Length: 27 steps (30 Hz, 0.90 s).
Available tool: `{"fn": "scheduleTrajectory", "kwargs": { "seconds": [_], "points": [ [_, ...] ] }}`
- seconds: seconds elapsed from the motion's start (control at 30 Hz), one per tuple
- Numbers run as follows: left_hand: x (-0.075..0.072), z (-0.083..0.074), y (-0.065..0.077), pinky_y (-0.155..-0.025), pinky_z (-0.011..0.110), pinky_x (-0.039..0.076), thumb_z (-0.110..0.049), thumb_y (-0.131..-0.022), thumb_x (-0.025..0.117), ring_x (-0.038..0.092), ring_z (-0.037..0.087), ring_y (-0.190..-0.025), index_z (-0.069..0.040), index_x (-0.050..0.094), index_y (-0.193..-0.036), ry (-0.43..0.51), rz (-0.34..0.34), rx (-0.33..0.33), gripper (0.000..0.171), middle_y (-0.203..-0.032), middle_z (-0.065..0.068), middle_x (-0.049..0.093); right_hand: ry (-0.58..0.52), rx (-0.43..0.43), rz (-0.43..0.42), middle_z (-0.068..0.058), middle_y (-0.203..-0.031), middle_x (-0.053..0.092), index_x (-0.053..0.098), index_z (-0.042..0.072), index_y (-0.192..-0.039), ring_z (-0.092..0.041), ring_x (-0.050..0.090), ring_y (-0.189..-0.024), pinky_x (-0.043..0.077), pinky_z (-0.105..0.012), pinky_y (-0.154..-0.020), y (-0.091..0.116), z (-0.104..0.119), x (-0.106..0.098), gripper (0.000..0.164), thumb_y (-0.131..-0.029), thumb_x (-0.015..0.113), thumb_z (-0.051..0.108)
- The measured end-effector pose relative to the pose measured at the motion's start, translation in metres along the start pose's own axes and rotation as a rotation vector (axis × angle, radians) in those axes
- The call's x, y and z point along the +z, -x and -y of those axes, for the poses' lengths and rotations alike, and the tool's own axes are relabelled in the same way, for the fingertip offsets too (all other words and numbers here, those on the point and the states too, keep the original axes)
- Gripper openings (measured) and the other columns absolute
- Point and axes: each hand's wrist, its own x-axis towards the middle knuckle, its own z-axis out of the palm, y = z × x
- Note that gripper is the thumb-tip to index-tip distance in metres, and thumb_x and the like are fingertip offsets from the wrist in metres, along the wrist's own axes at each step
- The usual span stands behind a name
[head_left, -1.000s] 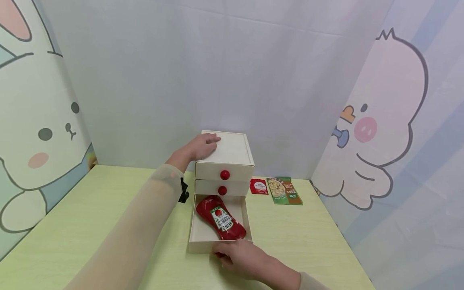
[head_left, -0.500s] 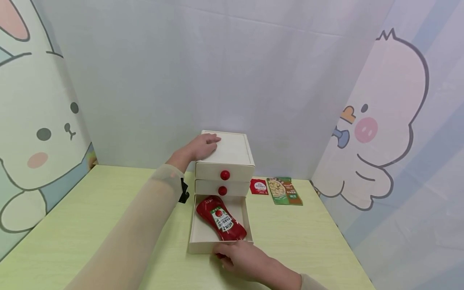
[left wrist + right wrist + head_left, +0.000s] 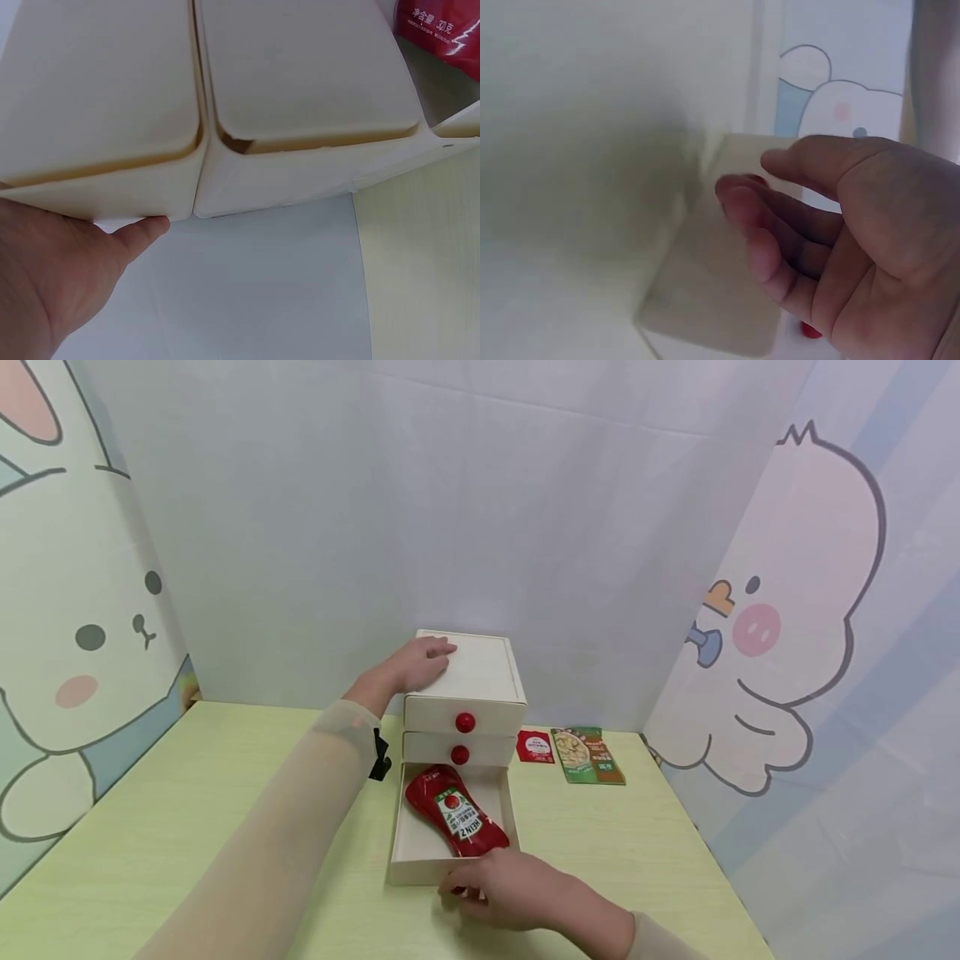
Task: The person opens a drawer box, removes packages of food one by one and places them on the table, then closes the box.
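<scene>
My left hand [image 3: 420, 666] rests on top of a small white chest of drawers [image 3: 480, 664], its thumb along the side in the left wrist view. The bottom drawer [image 3: 420, 871] is pulled out, and a red ketchup packet [image 3: 457, 814] with a Heinz label lies slantwise inside. At that drawer's front is my right hand [image 3: 517, 889], fingers loosely bent around its red knob [image 3: 757, 180]. In the right wrist view, thumb and fingers stand apart with the knob partly hidden behind them.
The two upper drawers, with red knobs [image 3: 465, 722], are closed. To the chest's right lie a small red packet [image 3: 536, 747] and a green-and-brown food pouch [image 3: 588, 756] on the pale table [image 3: 637, 860]. A grey curtain [image 3: 480, 527] hangs behind.
The fingers of my right hand have loosened from the bottom drawer's knob, and the hand has shifted slightly. My left hand, the drawer and the ketchup packet stay put.
</scene>
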Motion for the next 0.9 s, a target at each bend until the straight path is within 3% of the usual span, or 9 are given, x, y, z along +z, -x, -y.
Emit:
{"fn": "scheduleTrajectory", "kwargs": {
  "seconds": [0.17,0.43,0.63,0.9],
  "points": [
    [-0.001,0.001,-0.001,-0.140,0.056,0.018,-0.033,-0.115,0.037,0.018,0.034,-0.172,-0.017,0.045,-0.169,-0.013,-0.003,-0.002,0.057,-0.184,0.010,0.026,0.025,0.036,-0.016,0.020,-0.092,0.073,0.082,0.029,-0.118,0.007,0.059,-0.078,0.053,-0.012,-0.075,-0.005,0.004,-0.034,0.017,-0.103,0.078,0.023],
    [0.000,0.000,0.001,-0.139,0.058,0.019,-0.034,-0.115,0.037,0.019,0.035,-0.172,-0.018,0.046,-0.169,-0.014,-0.008,-0.003,0.057,-0.183,0.010,0.026,0.066,0.058,-0.062,0.010,-0.096,0.078,0.083,0.017,-0.116,0.002,0.062,-0.075,0.056,-0.014,-0.070,-0.031,-0.009,-0.075,0.014,-0.103,0.077,0.016],
    [0.001,0.000,0.002,-0.140,0.057,0.019,-0.033,-0.115,0.036,0.020,0.034,-0.172,-0.017,0.047,-0.169,-0.015,-0.015,0.011,0.057,-0.183,0.010,0.028,0.134,0.067,-0.050,0.007,-0.092,0.076,0.083,0.016,-0.114,-0.004,0.059,-0.073,0.054,-0.017,-0.067,-0.050,-0.019,-0.087,0.013,-0.103,0.078,0.018],
    [0.001,-0.002,0.002,-0.140,0.056,0.019,-0.033,-0.115,0.037,0.020,0.033,-0.172,-0.017,0.047,-0.169,-0.008,-0.017,0.004,0.057,-0.183,0.009,0.028,0.207,0.156,0.017,0.010,-0.088,0.072,0.083,0.020,-0.107,-0.008,0.060,-0.077,0.055,-0.020,-0.070,-0.071,-0.034,-0.085,0.008,-0.101,0.081,0.025]
  ]
}}
